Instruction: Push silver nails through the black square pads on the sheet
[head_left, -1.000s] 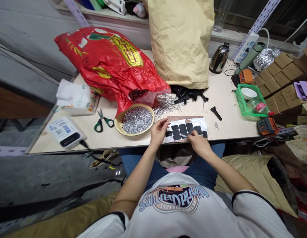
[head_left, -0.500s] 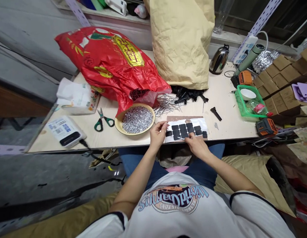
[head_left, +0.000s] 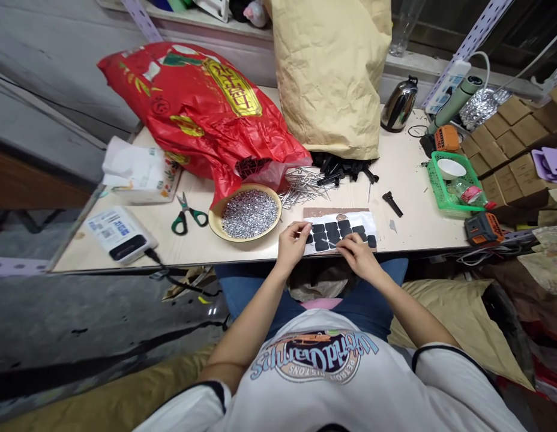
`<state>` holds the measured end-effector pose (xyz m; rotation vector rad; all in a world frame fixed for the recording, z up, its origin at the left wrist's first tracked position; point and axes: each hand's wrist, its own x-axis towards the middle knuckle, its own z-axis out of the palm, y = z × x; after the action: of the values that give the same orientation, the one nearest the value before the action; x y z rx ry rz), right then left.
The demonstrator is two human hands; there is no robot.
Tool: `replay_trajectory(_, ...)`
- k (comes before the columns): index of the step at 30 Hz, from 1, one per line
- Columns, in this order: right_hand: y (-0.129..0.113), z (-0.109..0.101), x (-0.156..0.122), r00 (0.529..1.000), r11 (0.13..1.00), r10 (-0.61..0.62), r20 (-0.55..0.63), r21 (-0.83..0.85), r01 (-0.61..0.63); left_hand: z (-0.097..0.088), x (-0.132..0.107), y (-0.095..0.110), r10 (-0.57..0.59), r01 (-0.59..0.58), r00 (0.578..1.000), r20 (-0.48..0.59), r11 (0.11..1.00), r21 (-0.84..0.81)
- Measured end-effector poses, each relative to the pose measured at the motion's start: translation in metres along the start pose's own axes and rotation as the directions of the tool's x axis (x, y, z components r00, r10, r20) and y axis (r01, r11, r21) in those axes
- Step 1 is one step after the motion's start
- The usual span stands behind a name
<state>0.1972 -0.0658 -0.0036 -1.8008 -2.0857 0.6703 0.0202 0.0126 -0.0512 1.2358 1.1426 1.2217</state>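
A white sheet (head_left: 366, 223) carrying several black pads lies at the table's front edge. My left hand (head_left: 293, 243) rests on the sheet's left end, fingers curled and pinching its corner. My right hand (head_left: 358, 254) sits on the sheet's lower middle, fingers closed around a thin silvery nail (head_left: 329, 242) whose tip points left over a black pad. A brown card strip (head_left: 326, 212) lies just behind the sheet.
A yellow bowl (head_left: 245, 215) of small silver pieces stands left of the sheet, loose nails (head_left: 303, 183) and black plastic parts (head_left: 346, 168) behind it. Scissors (head_left: 186, 215), a red bag (head_left: 206, 108), a paper sack (head_left: 332, 72), a kettle (head_left: 399, 105) and a green basket (head_left: 454, 183) crowd the table.
My right hand slid slightly left along the sheet with the nail. My left hand shifted a little right onto the sheet's corner. The view tilted down a touch.
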Motion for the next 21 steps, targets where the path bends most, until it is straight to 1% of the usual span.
replay_trajectory(1, -0.003, 0.0, -0.001, 0.994, 0.998, -0.056, 0.093, 0.004, 0.056, -0.001, 0.0, 0.0, 0.005, -0.005, 1.0, 0.0, 1.0, 0.009)
replay_trajectory(2, -0.007, 0.0, -0.002, 0.972, 0.994, -0.099, 0.212, -0.014, 0.104, -0.002, 0.0, 0.0, 0.01, -0.01, 1.0, -0.011, 1.0, 0.016)
replay_trajectory(3, -0.012, 0.003, -0.004, 0.934, 0.989, -0.112, 0.338, -0.055, 0.138, -0.003, 0.0, 0.0, 0.016, -0.015, 0.999, -0.027, 1.0, 0.02)
replay_trajectory(4, -0.017, 0.008, -0.007, 0.889, 0.98, -0.09, 0.449, -0.118, 0.159, -0.004, 0.001, 0.0, 0.019, -0.018, 0.999, -0.045, 1.0, 0.021)
replay_trajectory(5, -0.023, 0.014, -0.01, 0.852, 0.966, -0.039, 0.522, -0.199, 0.166, -0.005, 0.001, 0.001, 0.019, -0.017, 0.998, -0.057, 1.0, 0.022)
replay_trajectory(6, -0.028, 0.021, -0.012, 0.838, 0.946, 0.018, 0.545, -0.28, 0.161, -0.007, 0.002, 0.001, 0.018, -0.016, 0.998, -0.065, 1.0, 0.024)
replay_trajectory(7, -0.031, 0.027, -0.015, 0.844, 0.928, 0.054, 0.533, -0.338, 0.154, -0.008, 0.002, 0.001, 0.019, -0.017, 0.997, -0.07, 0.999, 0.029)
replay_trajectory(8, -0.033, 0.032, -0.017, 0.864, 0.921, 0.052, 0.501, -0.357, 0.152, -0.009, 0.003, 0.002, 0.024, -0.021, 0.997, -0.075, 0.999, 0.038)
replay_trajectory(10, -0.031, 0.034, -0.015, 0.921, 0.938, -0.035, 0.387, -0.306, 0.164, -0.011, 0.003, 0.003, 0.046, -0.039, 0.995, -0.09, 0.997, 0.07)
replay_trajectory(12, -0.017, 0.02, -0.006, 0.967, 0.955, -0.109, 0.232, -0.244, 0.166, -0.014, 0.004, 0.005, 0.081, -0.069, 0.991, -0.109, 0.992, 0.107)
replay_trajectory(13, -0.006, 0.007, 0.001, 0.984, 0.959, -0.102, 0.145, -0.248, 0.136, -0.015, 0.005, 0.006, 0.099, -0.084, 0.988, -0.119, 0.989, 0.122)
replay_trajectory(14, 0.007, -0.008, 0.01, 0.997, 0.955, -0.043, 0.056, -0.291, 0.058, -0.017, 0.006, 0.006, 0.116, -0.098, 0.985, -0.13, 0.986, 0.136)
replay_trajectory(15, 0.021, -0.025, 0.019, 0.998, 0.934, 0.05, -0.03, -0.352, -0.057, -0.019, 0.007, 0.007, 0.132, -0.111, 0.981, -0.144, 0.983, 0.148)
replay_trajectory(16, 0.037, -0.042, 0.028, 0.981, 0.895, 0.156, -0.113, -0.404, -0.189, -0.021, 0.008, 0.008, 0.147, -0.122, 0.976, -0.158, 0.98, 0.16)
replay_trajectory(17, 0.052, -0.057, 0.036, 0.952, 0.845, 0.256, -0.169, -0.439, -0.305, -0.023, 0.009, 0.008, 0.16, -0.13, 0.972, -0.173, 0.976, 0.172)
replay_trajectory(18, 0.067, -0.071, 0.043, 0.913, 0.788, 0.358, -0.197, -0.46, -0.408, -0.025, 0.011, 0.009, 0.173, -0.138, 0.967, -0.188, 0.973, 0.186)
replay_trajectory(19, 0.08, -0.082, 0.049, 0.863, 0.73, 0.456, -0.22, -0.462, -0.503, -0.027, 0.013, 0.01, 0.185, -0.144, 0.962, -0.202, 0.969, 0.201)
replay_trajectory(20, 0.091, -0.091, 0.053, 0.818, 0.704, 0.534, -0.213, -0.423, -0.57, -0.029, 0.015, 0.011, 0.197, -0.15, 0.957, -0.213, 0.965, 0.217)
replay_trajectory(21, 0.101, -0.096, 0.057, 0.784, 0.696, 0.59, -0.191, -0.371, -0.614, -0.031, 0.018, 0.013, 0.208, -0.156, 0.954, -0.216, 0.96, 0.234)
